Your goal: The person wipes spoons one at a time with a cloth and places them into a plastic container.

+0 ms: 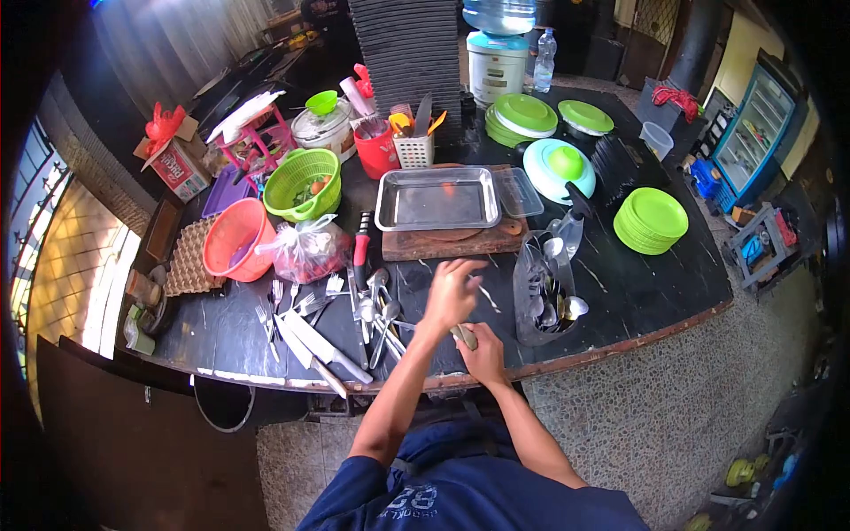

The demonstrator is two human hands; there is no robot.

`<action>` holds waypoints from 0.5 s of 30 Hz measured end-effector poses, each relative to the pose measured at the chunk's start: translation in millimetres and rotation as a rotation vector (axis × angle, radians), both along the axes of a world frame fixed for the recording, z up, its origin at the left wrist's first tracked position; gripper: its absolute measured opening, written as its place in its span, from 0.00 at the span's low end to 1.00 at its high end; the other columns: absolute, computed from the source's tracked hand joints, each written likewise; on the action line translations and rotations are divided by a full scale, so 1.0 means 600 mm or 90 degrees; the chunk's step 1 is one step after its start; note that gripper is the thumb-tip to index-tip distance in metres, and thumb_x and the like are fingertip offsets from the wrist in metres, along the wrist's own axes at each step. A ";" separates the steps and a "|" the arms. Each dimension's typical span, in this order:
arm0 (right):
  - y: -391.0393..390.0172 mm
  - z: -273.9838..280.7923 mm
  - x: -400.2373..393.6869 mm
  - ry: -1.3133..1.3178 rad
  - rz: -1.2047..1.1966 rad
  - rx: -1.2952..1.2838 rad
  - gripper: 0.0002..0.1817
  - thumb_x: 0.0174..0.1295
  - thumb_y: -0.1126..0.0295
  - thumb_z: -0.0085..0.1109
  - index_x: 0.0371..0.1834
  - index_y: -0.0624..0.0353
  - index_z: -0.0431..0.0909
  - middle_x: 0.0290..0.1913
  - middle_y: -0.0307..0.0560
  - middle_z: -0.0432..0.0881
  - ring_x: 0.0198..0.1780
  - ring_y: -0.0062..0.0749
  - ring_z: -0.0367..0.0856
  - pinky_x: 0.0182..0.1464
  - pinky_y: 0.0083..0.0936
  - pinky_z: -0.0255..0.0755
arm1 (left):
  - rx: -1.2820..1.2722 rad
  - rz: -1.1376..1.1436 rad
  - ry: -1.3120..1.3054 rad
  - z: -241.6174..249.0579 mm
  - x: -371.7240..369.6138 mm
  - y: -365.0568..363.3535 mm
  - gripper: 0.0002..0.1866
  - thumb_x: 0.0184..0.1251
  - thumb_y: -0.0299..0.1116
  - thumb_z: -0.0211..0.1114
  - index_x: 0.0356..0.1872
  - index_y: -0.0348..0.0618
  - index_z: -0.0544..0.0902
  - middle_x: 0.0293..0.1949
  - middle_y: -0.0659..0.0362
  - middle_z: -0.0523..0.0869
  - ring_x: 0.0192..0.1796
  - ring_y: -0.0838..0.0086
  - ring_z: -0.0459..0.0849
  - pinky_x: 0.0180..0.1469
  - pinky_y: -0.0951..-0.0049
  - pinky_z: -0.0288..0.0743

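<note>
My left hand [452,296] is raised over the front of the black table, its fingers apart and nothing in them. Just below and to its right, my right hand [484,357] is closed around a small greyish-brown object [463,335], perhaps a cloth or a handle; I cannot make out which. To the left lie two white-bladed knives [319,341], several forks [273,310] and several spoons [387,310]. A clear container of spoons [544,296] lies to the right. Behind my hands, a metal tray [438,200] rests on a wooden board [452,245].
The black table [620,305] also holds green plates [651,219], an orange basket [237,239], a green basket [303,184], a plastic bag [308,250], an egg tray [191,258] and a red utensil holder [377,150]. A water dispenser [498,66] stands behind.
</note>
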State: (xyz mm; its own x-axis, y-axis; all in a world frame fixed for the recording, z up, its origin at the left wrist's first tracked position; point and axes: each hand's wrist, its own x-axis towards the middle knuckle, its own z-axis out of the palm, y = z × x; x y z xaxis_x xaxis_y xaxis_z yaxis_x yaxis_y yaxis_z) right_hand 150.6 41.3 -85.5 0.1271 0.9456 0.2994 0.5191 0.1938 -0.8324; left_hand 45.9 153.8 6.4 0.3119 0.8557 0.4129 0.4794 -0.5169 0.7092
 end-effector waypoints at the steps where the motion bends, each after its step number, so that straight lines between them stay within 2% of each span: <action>1: -0.001 0.000 0.001 -0.008 -0.001 0.007 0.14 0.60 0.71 0.73 0.49 0.60 0.84 0.44 0.54 0.85 0.46 0.57 0.86 0.46 0.45 0.80 | -0.019 0.059 0.080 -0.026 -0.036 -0.003 0.19 0.61 0.23 0.69 0.54 0.47 0.88 0.53 0.50 0.88 0.58 0.49 0.81 0.62 0.54 0.76; 4: 0.002 -0.008 -0.003 0.015 -0.010 0.009 0.13 0.61 0.71 0.73 0.48 0.60 0.85 0.43 0.53 0.86 0.45 0.56 0.87 0.45 0.43 0.80 | -0.027 0.277 0.274 -0.094 -0.131 -0.030 0.21 0.54 0.27 0.75 0.52 0.43 0.86 0.48 0.45 0.84 0.53 0.46 0.81 0.56 0.49 0.77; 7: 0.002 -0.005 -0.004 0.014 -0.008 0.016 0.13 0.61 0.72 0.73 0.48 0.59 0.85 0.43 0.52 0.86 0.44 0.54 0.88 0.44 0.41 0.80 | -0.099 0.307 0.390 -0.109 -0.191 -0.060 0.22 0.56 0.30 0.77 0.52 0.36 0.83 0.49 0.41 0.83 0.54 0.43 0.81 0.55 0.48 0.79; 11: 0.002 -0.002 -0.005 0.013 -0.009 0.012 0.13 0.61 0.71 0.73 0.48 0.59 0.85 0.43 0.52 0.86 0.44 0.54 0.88 0.44 0.40 0.80 | -0.118 0.343 0.342 -0.138 -0.219 -0.067 0.18 0.58 0.32 0.76 0.47 0.35 0.84 0.49 0.42 0.84 0.57 0.44 0.81 0.54 0.47 0.79; 13: 0.002 -0.001 -0.004 0.010 -0.009 0.013 0.14 0.61 0.71 0.73 0.49 0.59 0.85 0.43 0.52 0.86 0.44 0.54 0.88 0.44 0.40 0.80 | -0.093 0.350 0.305 -0.140 -0.219 -0.060 0.13 0.61 0.32 0.73 0.42 0.33 0.85 0.46 0.41 0.84 0.54 0.43 0.82 0.54 0.47 0.80; 14: 0.002 0.000 -0.003 0.007 -0.012 0.016 0.14 0.61 0.71 0.73 0.49 0.59 0.85 0.43 0.52 0.86 0.44 0.54 0.88 0.44 0.40 0.80 | -0.024 0.347 0.314 -0.140 -0.219 -0.058 0.09 0.66 0.27 0.66 0.41 0.31 0.85 0.40 0.40 0.87 0.46 0.43 0.86 0.45 0.45 0.83; 15: 0.002 -0.001 -0.003 0.008 -0.012 0.019 0.14 0.61 0.70 0.73 0.49 0.59 0.85 0.43 0.52 0.86 0.44 0.53 0.88 0.44 0.40 0.80 | -0.022 0.344 0.311 -0.134 -0.217 -0.051 0.09 0.66 0.27 0.66 0.41 0.31 0.85 0.40 0.40 0.87 0.46 0.43 0.86 0.45 0.45 0.83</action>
State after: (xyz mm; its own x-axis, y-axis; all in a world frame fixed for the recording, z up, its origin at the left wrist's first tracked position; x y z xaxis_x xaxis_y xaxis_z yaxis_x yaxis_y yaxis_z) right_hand 149.0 42.7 -85.9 0.1495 0.9335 0.3259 0.5122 0.2088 -0.8331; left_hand -84.3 123.2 -73.9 -0.0165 0.9522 0.3049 0.9275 -0.0993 0.3604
